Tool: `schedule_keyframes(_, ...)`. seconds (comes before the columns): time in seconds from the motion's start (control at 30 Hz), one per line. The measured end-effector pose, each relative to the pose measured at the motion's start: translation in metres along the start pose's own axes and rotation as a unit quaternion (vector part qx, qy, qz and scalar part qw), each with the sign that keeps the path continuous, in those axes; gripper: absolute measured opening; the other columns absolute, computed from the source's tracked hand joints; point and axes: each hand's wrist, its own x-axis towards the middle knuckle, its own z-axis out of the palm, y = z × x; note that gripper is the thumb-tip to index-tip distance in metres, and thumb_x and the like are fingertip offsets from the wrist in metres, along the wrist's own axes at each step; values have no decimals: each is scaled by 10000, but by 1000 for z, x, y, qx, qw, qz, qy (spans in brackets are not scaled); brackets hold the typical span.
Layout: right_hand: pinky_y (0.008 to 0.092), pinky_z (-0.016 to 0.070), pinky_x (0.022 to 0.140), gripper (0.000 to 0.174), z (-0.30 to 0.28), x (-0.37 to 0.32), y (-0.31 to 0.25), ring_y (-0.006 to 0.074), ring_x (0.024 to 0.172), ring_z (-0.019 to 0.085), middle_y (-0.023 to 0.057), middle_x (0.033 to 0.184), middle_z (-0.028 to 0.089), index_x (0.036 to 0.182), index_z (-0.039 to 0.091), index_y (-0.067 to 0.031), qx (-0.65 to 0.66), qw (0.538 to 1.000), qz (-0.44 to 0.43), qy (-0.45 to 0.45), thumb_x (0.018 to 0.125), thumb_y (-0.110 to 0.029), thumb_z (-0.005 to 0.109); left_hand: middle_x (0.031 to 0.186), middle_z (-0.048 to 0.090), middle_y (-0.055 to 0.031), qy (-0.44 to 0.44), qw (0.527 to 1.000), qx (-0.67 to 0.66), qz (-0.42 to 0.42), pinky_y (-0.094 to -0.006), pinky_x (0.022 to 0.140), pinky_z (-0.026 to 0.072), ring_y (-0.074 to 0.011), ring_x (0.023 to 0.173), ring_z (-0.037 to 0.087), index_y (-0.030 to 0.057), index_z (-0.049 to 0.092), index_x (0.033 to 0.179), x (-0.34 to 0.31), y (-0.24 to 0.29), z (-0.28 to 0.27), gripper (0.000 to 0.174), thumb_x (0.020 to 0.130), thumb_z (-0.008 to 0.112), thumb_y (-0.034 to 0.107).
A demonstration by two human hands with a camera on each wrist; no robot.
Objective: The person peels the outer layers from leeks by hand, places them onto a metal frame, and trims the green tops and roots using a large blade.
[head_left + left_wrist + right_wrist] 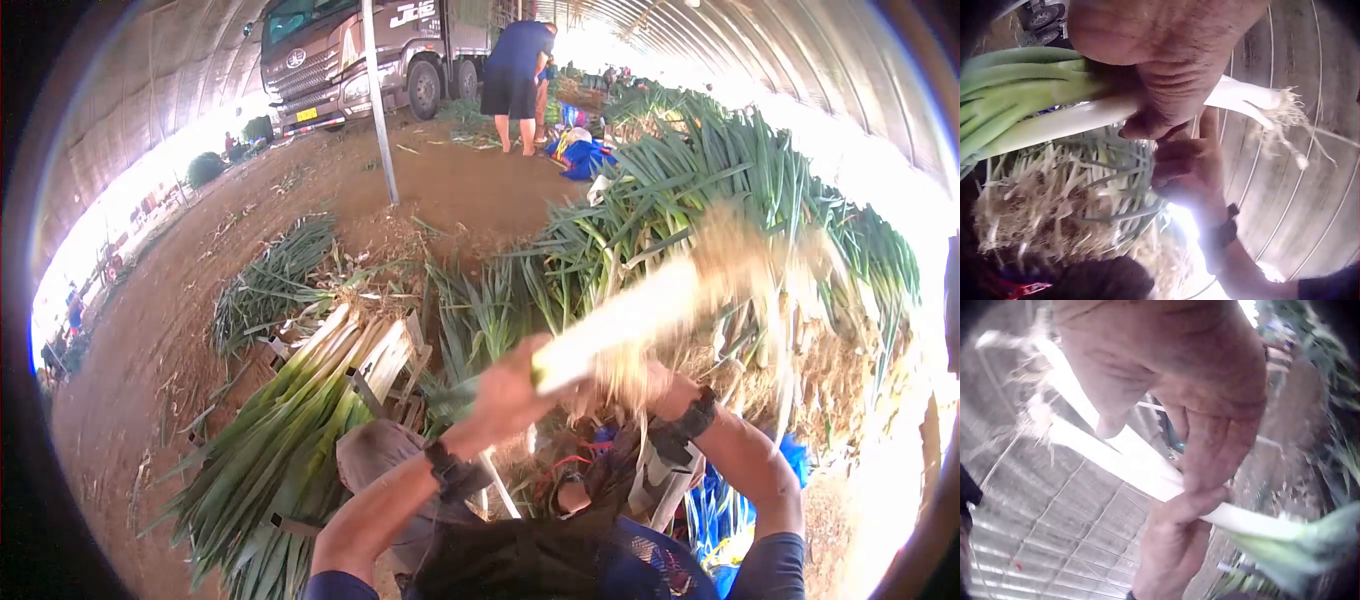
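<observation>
My left hand grips a couple of leeks, their white shanks and roots pointing up and right, blurred in the head view. In the left wrist view, the fingers of the left hand curl over the leeks, green leaves trailing left. Close against the shanks is my right hand. In the right wrist view, the thumb and bent fingers of the right hand straddle the white leeks, near the left hand; I cannot tell whether they pinch anything.
A bundle of leeks lies on a low rack at left, beside a smaller green pile. A large leek heap stands at right. Beyond are a metal post, a truck and a bending person.
</observation>
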Motion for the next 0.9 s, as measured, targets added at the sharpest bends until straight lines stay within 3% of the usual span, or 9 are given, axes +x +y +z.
schedule_keyframes(0.07,411,465,1044,673,17,-8,-39,198,1199,579,156,1323,589,1494,370,-2,151,980,-56,119,1013,-432,559,986,693,-206,32,999,20,-28,-416,628,587,-335,703,701,-43,475,1285,20,22,-16,751,724,818,320)
schedule_keyframes(0.13,399,449,1025,744,20,10,-50,231,1239,560,143,1422,531,1543,315,-27,30,949,-278,143,983,-406,626,989,680,-243,35,999,28,-18,-438,738,586,-349,796,707,-66,468,1250,34,19,-19,754,689,816,298)
schedule_keyframes(0.3,352,546,925,433,34,50,-75,226,1059,668,175,1118,685,1309,542,49,38,883,-221,413,984,-227,620,1002,680,-188,13,993,-45,-111,-390,801,553,-303,893,682,-19,459,1295,20,51,1,727,722,810,258)
schedule_keyframes(0.33,352,546,925,433,35,48,-74,226,1059,668,175,1118,685,1309,542,49,40,882,-219,415,984,-227,620,1004,683,-149,1,991,-81,-110,-379,778,549,-272,871,675,6,450,1330,16,41,10,723,744,805,238)
schedule_keyframes(0.37,374,564,903,440,35,47,-74,244,1017,682,166,1104,686,1330,527,30,109,895,-221,371,1006,-261,593,977,684,-60,65,984,-145,80,-343,760,534,-182,850,642,18,535,1293,16,16,22,534,842,765,191)
schedule_keyframes(0.47,436,576,920,423,42,38,-80,292,1032,687,185,1151,676,1340,509,28,186,915,-209,290,1038,-266,539,956,684,-22,-96,940,-326,32,-309,780,523,-113,874,619,-1,637,1160,6,-4,8,268,939,686,141)
schedule_keyframes(0.63,429,552,967,404,22,34,-96,294,1117,662,186,1216,664,1319,535,25,220,906,-242,270,1031,-258,548,1111,692,-40,-187,917,-352,-22,-319,875,501,-119,1001,602,27,662,1235,-15,-26,1,387,979,629,316)
schedule_keyframes(0.77,433,546,976,403,-5,35,-99,313,1143,645,181,1249,644,1317,536,37,249,901,-243,258,1015,-225,579,1071,691,3,-269,890,-346,-126,-296,894,491,-98,935,602,54,560,1388,-25,-32,-1,430,998,636,216)
schedule_keyframes(0.9,474,526,1026,444,-15,37,-85,365,1201,611,223,1330,598,1359,497,45,242,909,-237,244,1000,-195,603,1185,683,-28,-207,888,-392,-120,-321,914,520,-142,1054,637,50,552,1394,-31,-55,6,427,1004,621,208)
